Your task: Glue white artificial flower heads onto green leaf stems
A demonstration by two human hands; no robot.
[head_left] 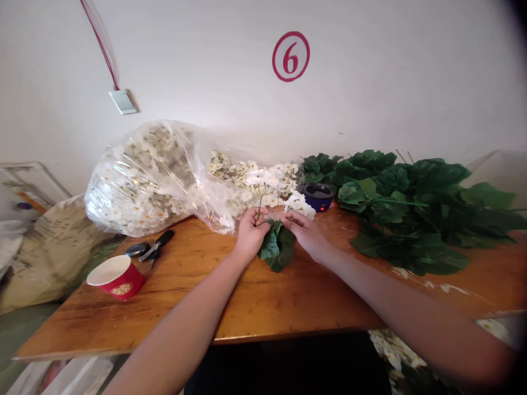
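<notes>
My left hand (252, 235) is closed around the thin stem of an artificial flower spray (263, 184), whose white blossoms point toward the wall. Green artificial leaves (276, 249) hang between my hands, just above the wooden table. My right hand (303, 233) pinches at the top edge of these leaves; its fingertips are partly hidden. Just beyond my right hand are more white blossoms (300, 204) and a small dark blue pot (319, 197) with a red light on its front.
A clear plastic bag (144, 181) full of white artificial flowers lies at the back left. Green leaf sprays (407, 208) are heaped on the right. A red paper cup (117, 277), a dark rounded object (137, 249) and nail clippers (153, 247) are on the table (185, 307) at left.
</notes>
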